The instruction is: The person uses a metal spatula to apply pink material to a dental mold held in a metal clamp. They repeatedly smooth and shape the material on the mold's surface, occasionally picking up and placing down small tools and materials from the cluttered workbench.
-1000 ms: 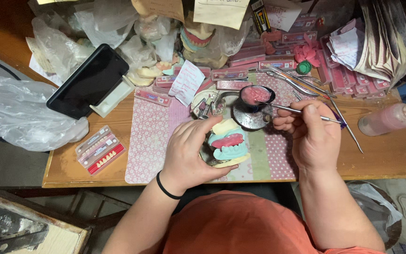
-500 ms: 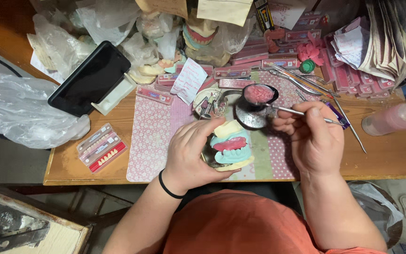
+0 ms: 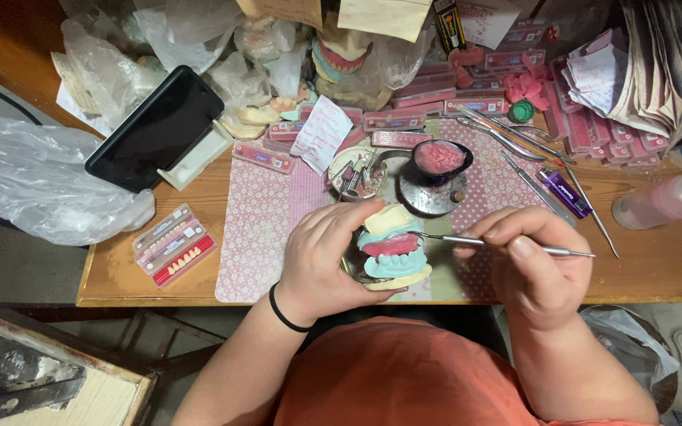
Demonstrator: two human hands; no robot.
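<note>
One dental model (image 3: 391, 251), cream plaster with teal bases and a pink wax rim between, sits just in front of the small black bowl (image 3: 440, 158) of pink wax. The left hand (image 3: 321, 260) wraps it, fingers curled round. The right hand (image 3: 532, 264) pinches one thin metal tool (image 3: 499, 245), tip touching the model. One black phone (image 3: 155, 128) stands far left of the bowl on the wooden surface (image 3: 657, 264).

Left hand (image 3: 321, 256) around dental model (image 3: 390, 248) — right hand (image 3: 534, 264) with metal tool (image 3: 499, 245)
</note>
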